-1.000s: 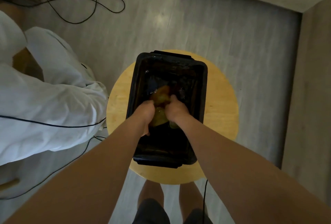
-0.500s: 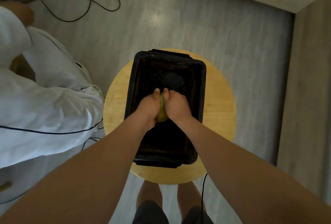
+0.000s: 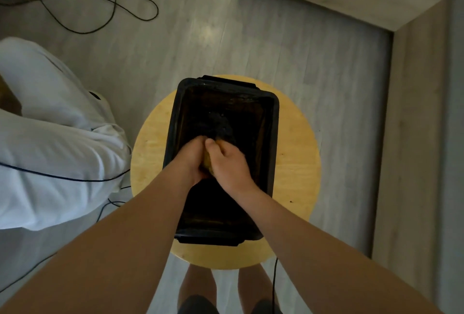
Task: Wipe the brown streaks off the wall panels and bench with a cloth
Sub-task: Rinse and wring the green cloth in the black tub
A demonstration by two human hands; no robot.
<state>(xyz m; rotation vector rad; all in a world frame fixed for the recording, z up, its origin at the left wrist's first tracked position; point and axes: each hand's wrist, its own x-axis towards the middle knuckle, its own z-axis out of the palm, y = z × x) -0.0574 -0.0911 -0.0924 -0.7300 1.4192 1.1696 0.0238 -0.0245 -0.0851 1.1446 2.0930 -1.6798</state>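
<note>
Head view: left hand (image 3: pixel 192 160) and right hand (image 3: pixel 229 163) clench yellow cloth (image 3: pixel 209 164) above black tub (image 3: pixel 273 138).

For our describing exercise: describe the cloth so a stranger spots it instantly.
A round wooden stool stands on the grey floor, bearing a black tub. Over the tub, left hand and right hand grip the cloth, a yellowish wad against the dark tub.

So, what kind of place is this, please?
Probably a room in a home: grey plank floor, white bedding at the left, a round wooden stool bearing a black tub.
</note>
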